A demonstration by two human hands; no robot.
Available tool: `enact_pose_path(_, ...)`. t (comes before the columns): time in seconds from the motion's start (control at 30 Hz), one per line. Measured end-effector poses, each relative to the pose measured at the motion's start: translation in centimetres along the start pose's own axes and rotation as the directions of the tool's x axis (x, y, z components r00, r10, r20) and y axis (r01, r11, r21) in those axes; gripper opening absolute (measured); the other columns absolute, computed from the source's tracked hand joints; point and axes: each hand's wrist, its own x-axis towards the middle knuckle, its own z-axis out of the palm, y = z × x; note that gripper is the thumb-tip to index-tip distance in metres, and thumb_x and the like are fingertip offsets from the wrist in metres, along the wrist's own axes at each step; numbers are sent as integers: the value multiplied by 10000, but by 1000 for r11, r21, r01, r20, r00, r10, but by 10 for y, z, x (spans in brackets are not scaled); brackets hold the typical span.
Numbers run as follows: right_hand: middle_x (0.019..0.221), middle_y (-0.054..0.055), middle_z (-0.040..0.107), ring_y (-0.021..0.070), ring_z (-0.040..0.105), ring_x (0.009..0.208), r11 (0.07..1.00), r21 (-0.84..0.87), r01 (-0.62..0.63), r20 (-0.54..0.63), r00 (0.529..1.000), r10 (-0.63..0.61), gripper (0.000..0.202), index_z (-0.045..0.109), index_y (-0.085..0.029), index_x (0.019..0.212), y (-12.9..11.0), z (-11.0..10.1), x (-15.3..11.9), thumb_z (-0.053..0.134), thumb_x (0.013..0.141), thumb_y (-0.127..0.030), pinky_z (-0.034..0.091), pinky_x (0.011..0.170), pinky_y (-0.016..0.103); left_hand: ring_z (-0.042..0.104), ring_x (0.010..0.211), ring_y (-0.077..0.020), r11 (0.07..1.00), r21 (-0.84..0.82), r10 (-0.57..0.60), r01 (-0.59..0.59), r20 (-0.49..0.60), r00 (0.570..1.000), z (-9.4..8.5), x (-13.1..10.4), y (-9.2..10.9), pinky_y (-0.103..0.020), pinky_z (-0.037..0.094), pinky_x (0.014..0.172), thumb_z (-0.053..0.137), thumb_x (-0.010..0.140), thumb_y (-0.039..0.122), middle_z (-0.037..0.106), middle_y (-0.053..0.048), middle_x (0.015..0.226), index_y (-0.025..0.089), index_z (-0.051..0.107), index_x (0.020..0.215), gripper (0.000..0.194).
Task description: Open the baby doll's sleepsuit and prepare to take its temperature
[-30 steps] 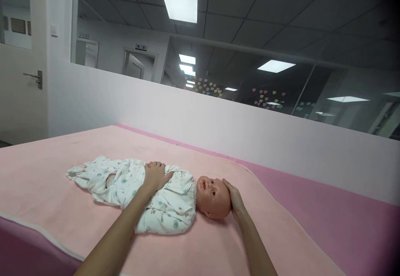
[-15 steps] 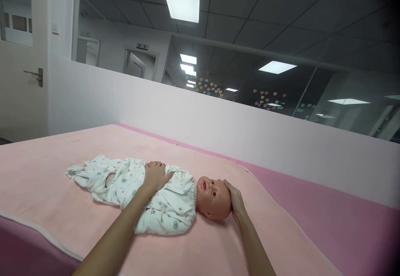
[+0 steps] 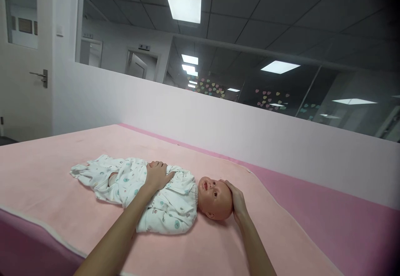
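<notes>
A baby doll [image 3: 215,201] lies on its back, its bare head toward the right and its mouth open. It wears a white outfit [image 3: 168,215] with small green and grey prints, and the trouser legs reach to the left. My left hand [image 3: 157,176] rests on the doll's belly, thumb spread from the fingers. A bit of pinkish doll skin shows by those fingertips. Against the crown of the doll's head lies my right hand [image 3: 236,201], open and curved to its shape; part of its fingers is hidden behind the head.
A pink padded mat [image 3: 103,140] covers the darker pink surface [image 3: 300,201] beneath the doll. Behind it runs a low white wall [image 3: 200,113] topped by a large window [image 3: 237,71]. A door with a metal handle [image 3: 43,77] stands at the left.
The view has shifted slightly, so everything sits a little further right. Both hands keep their places on the doll.
</notes>
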Motion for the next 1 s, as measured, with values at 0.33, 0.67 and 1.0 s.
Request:
enact_pose_path(0.33, 945, 54, 652, 218, 585, 912, 1000, -5, 4, 30, 1000, -4, 455, 660, -103, 885, 0, 2, 0, 638, 591, -451, 462, 803, 282, 416, 1038, -260, 1000, 15, 11, -11, -18, 1000, 4, 2, -4, -458, 230, 891, 311, 795, 515, 567, -120, 1019, 164, 563, 892, 443)
enact_pose_path(0.67, 944, 53, 652, 209, 597, 884, 999, 7, -39, 25, 999, 39, 446, 645, -104, 903, -4, 5, -5, 628, 615, -444, 485, 744, 264, 416, 1036, -245, 1000, 15, 11, -11, -13, 1000, 3, 2, -4, -446, 228, 900, 315, 794, 519, 563, -104, 1017, 158, 560, 908, 451)
enact_pose_path(1.0, 947, 59, 649, 232, 578, 936, 989, -124, 78, -24, 996, -82, 429, 646, -118, 865, -1, -5, 2, 624, 611, -463, 472, 828, 329, 409, 1053, -241, 1000, 10, 10, -9, -17, 1000, 5, 3, -6, -440, 230, 911, 325, 797, 513, 549, -107, 1067, 172, 557, 926, 432)
